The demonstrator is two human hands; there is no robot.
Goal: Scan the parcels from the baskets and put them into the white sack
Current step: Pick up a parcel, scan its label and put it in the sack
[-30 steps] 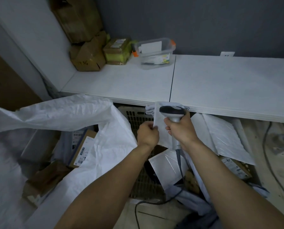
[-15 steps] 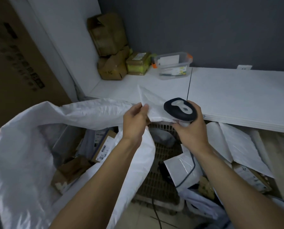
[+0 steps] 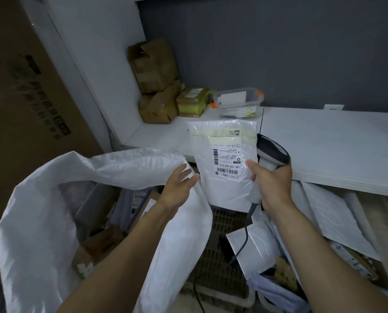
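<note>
My right hand [image 3: 271, 184] grips the handle of a grey barcode scanner [image 3: 271, 152] and its thumb pins a white poly-bag parcel [image 3: 224, 159] against it. The parcel stands upright with its shipping label facing me. My left hand [image 3: 179, 185] is off the parcel, fingers straight, just left of it, over the rim of the white sack [image 3: 41, 213]. The sack gapes open at the left and holds several cardboard parcels [image 3: 100, 245]. A slatted basket [image 3: 220, 251] sits below, with more white bag parcels [image 3: 256, 247] beside it.
A white counter [image 3: 333, 141] runs behind the hands. Brown cartons [image 3: 155, 86], a green-taped box [image 3: 191, 101] and a clear plastic tub [image 3: 239, 101] stand at its back left. A large brown carton [image 3: 25, 105] fills the far left. The scanner cable [image 3: 240, 249] hangs down over the basket.
The parcel has been turned upright, label toward me. My left hand has let go of it and opened beside the sack rim. My right hand now holds parcel and scanner together.
</note>
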